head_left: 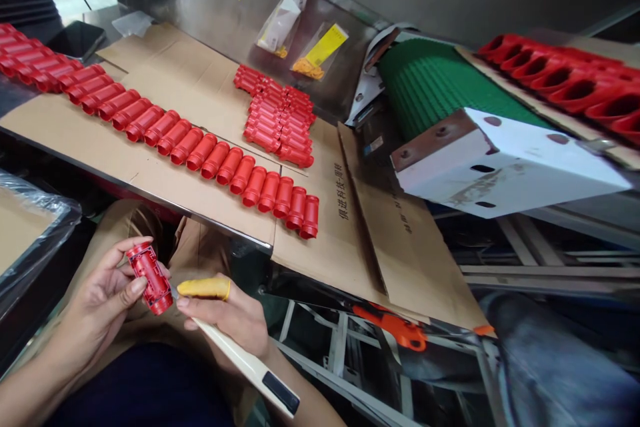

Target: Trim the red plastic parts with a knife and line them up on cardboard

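My left hand [113, 290] is closed around a red plastic cylinder [150, 278] with raised and cut-out details, tilted above my lap. In my right hand [233, 313] is a knife [240, 360] with a long cream handle and a dark patch near its rear end. Its short blade tip points at the cylinder's lower side; whether it touches is hard to tell. A yellow finger cot [205, 288] covers my right index finger. Beyond my hands, a long row of similar red cylinders [187, 147] lies side by side on the cardboard [220, 213].
Behind the row is a block of stacked red parts [277, 113]. Two small bags [320, 52] rest at the metal back wall. A green conveyor belt [430, 80] with a white metal bracket [500, 167] stands right, carrying more red parts [565, 80]. Orange-handled scissors [400, 330] hang below the table edge.
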Demonstrator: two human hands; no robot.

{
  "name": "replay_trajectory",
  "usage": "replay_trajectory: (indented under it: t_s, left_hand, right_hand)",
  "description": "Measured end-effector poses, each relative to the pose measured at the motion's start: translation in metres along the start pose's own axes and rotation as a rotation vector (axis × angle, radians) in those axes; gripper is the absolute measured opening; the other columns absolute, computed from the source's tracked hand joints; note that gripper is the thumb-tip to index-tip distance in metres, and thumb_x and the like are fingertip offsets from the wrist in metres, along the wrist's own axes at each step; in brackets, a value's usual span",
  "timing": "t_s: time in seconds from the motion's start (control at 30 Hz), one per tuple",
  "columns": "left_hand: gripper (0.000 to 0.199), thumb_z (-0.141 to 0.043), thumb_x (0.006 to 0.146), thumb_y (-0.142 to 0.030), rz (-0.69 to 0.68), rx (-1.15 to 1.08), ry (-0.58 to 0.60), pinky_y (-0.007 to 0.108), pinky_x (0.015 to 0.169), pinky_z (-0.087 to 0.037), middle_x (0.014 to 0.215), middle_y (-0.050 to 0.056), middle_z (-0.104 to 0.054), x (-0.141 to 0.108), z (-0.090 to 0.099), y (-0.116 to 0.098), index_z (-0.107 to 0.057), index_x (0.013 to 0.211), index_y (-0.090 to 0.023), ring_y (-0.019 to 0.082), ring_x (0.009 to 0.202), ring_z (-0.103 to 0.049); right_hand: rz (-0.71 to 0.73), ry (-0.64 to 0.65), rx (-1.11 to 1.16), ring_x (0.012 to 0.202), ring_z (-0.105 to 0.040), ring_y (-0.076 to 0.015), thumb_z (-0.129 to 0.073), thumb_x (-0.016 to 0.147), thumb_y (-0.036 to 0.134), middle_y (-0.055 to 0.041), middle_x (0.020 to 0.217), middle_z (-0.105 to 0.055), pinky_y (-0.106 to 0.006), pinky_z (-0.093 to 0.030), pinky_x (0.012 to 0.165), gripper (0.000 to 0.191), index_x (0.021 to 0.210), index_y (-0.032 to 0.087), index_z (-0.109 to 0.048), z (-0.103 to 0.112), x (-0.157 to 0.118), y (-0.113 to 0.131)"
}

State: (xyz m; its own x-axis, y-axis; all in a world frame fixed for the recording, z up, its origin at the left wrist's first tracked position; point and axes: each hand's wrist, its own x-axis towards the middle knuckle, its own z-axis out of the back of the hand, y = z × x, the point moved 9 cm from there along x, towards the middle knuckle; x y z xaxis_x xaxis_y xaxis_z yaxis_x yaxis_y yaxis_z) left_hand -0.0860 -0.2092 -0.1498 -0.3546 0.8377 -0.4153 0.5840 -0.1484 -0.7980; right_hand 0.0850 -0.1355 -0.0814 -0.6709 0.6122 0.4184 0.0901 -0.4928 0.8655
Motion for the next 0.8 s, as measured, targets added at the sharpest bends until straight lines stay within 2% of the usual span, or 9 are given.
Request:
replay_trajectory:
  t_s: [0.23,0.43,0.53,0.6,0.7,0.8]
  left_hand:
    - [0.058,-0.091,0.084,-0.035,-0.007,-0.024,0.000,0.033,0.084,-0.062,0.101,0.007,-0.082,0.003,0.001,0.001,-0.067,0.136,-0.027,0.026,0.097,-0.079]
    - [0.054,-0.090,0.085,-0.034,0.040,-0.065,0.030,0.027,0.075,-0.061,0.102,0.008,-0.082,0.003,-0.004,0.003,-0.069,0.134,-0.026,0.025,0.092,-0.079]
    - [0.053,-0.089,0.085,-0.035,0.123,-0.098,0.016,0.027,0.076,-0.061,0.099,0.008,-0.081,0.003,-0.003,0.010,-0.071,0.134,-0.025,0.023,0.090,-0.077]
    - [0.054,-0.086,0.086,-0.039,0.222,-0.132,0.036,0.025,0.064,-0.059,0.092,0.007,-0.080,0.003,-0.005,0.019,-0.072,0.136,-0.024,0.020,0.075,-0.074]
    - [0.056,-0.082,0.086,-0.045,0.397,-0.159,0.111,0.021,0.041,-0.043,0.087,0.006,-0.077,-0.001,-0.013,0.036,-0.073,0.137,-0.026,0.013,0.049,-0.057]
    - [0.049,-0.082,0.084,-0.047,0.504,-0.138,0.146,0.019,0.039,-0.036,0.086,0.006,-0.076,-0.005,-0.018,0.046,-0.078,0.128,-0.026,0.009,0.043,-0.052]
  right_hand:
    - [0.041,-0.019,0.013,0.097,-0.082,-0.0225,-0.078,0.101,0.020,-0.0115,0.120,-0.083,-0.035,-0.071,0.086,0.031,0.130,0.026,-0.081,0.000,0.000,0.006]
    - [0.120,0.118,-0.003,0.101,-0.083,-0.0261,-0.077,0.102,0.018,-0.0093,0.120,-0.085,-0.041,-0.071,0.086,0.044,0.144,0.029,-0.072,-0.015,0.003,0.015]
    - [0.147,0.134,0.012,0.102,-0.083,-0.0262,-0.076,0.103,0.018,-0.0083,0.117,-0.085,-0.040,-0.071,0.087,0.048,0.148,0.029,-0.068,-0.015,0.004,0.018]
    - [0.171,0.113,0.026,0.099,-0.083,-0.0255,-0.077,0.102,0.018,-0.0086,0.117,-0.086,-0.039,-0.071,0.086,0.048,0.148,0.030,-0.069,-0.013,0.004,0.021]
    - [0.071,0.106,0.083,0.101,-0.083,-0.0248,-0.080,0.100,0.020,-0.0074,0.124,-0.084,-0.037,-0.072,0.083,0.046,0.143,0.034,-0.073,-0.017,0.004,0.012]
    - [-0.145,0.140,0.269,0.103,-0.082,-0.0231,-0.081,0.099,0.025,-0.0026,0.127,-0.082,-0.035,-0.073,0.082,0.038,0.134,0.040,-0.078,-0.031,0.001,-0.008]
